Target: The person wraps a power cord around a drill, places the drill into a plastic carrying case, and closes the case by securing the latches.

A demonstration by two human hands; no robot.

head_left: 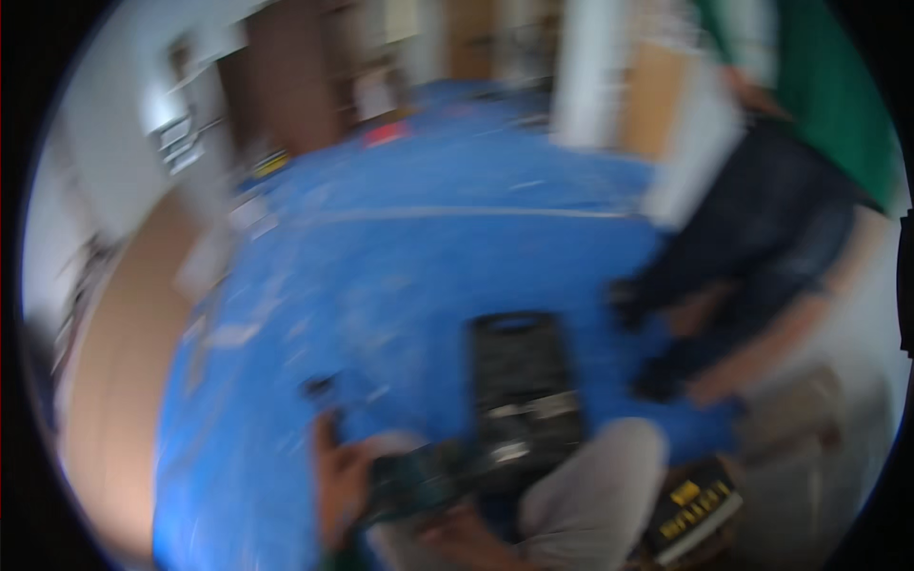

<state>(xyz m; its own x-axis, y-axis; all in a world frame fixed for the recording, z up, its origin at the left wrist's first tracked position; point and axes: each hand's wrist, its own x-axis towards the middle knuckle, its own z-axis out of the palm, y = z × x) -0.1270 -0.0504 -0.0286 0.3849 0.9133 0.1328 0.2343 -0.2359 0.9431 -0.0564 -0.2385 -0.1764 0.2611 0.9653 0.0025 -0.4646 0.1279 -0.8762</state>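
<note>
Motion smears the whole view. A dark green power tool [414,481], its exact kind blurred, lies across my lap at the lower middle. My left hand [341,476] is closed at the tool's left end, with one finger pointing up. Just beyond that fingertip is a small dark object [319,385]; whether they touch is unclear. Under the tool's right part, my right hand [465,535] is closed against it, its fingers partly hidden. In front of my knee, a black tool case [522,357] lies open, with pale pieces in its near half.
Blue sheeting [400,266] covers the floor. To the right, a person [762,209] in dark shorts and a green top bends close to the case. A dark box with yellow print [695,514] stands beside my knee. A brown board [129,381] runs along the left.
</note>
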